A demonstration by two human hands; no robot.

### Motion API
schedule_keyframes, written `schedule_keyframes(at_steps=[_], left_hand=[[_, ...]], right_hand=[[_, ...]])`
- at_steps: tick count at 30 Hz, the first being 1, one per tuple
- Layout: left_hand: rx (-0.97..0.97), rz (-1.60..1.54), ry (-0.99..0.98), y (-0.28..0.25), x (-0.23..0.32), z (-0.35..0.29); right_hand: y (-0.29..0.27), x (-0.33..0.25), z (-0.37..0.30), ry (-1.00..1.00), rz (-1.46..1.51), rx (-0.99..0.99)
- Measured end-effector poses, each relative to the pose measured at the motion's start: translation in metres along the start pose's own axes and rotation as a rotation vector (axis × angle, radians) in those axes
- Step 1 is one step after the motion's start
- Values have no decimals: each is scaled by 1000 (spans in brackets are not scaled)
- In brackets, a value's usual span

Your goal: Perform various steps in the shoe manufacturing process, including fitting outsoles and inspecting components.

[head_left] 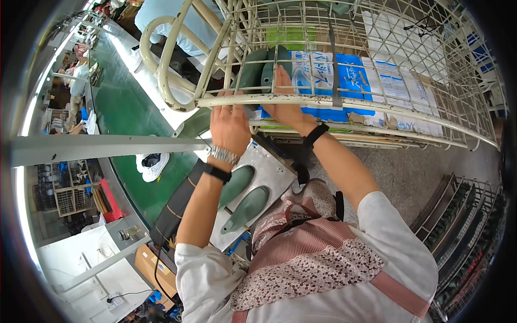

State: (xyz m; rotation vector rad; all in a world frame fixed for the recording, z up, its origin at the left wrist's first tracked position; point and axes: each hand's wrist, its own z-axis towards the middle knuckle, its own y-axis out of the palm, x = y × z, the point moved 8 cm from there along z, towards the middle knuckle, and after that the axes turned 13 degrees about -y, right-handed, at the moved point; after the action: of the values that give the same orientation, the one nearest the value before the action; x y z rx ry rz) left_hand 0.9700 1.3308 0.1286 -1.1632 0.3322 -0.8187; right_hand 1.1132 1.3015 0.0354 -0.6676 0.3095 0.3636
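Observation:
Two green shoe lasts (250, 70) stand side by side inside a cream wire cart (323, 101), just behind its front rail. My right hand (285, 102) reaches in with its fingers stretched out along the right-hand last (276, 70). My left hand (230, 126) is at the rail beside the left-hand last, fingers extended, their tips partly hidden by the wire. Below my left hand, two more green lasts (245, 210) lie on a metal work surface (274, 172). Another green piece (194, 125) shows left of my left wrist.
Blue and white printed sheets (353, 75) line the cart. A grey bar (107, 149) crosses at left, above a green conveyor belt (121, 107) with a white shoe (152, 164). A person in light blue (172, 24) is behind the cart. Racks of dark items (463, 231) stand at right.

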Motion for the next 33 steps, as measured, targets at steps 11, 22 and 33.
schedule_keyframes(at_steps=[11, 22, 33], left_hand=[[-494, -170, -696, 52, -265, -289], [-642, -129, -331, 128, -282, -411], [-644, -461, -604, 164, -246, -467]], right_hand=[[34, -253, -149, -63, 790, -654], [156, -339, -267, -197, 432, -1032], [64, -225, -264, 595, 180, -404]])
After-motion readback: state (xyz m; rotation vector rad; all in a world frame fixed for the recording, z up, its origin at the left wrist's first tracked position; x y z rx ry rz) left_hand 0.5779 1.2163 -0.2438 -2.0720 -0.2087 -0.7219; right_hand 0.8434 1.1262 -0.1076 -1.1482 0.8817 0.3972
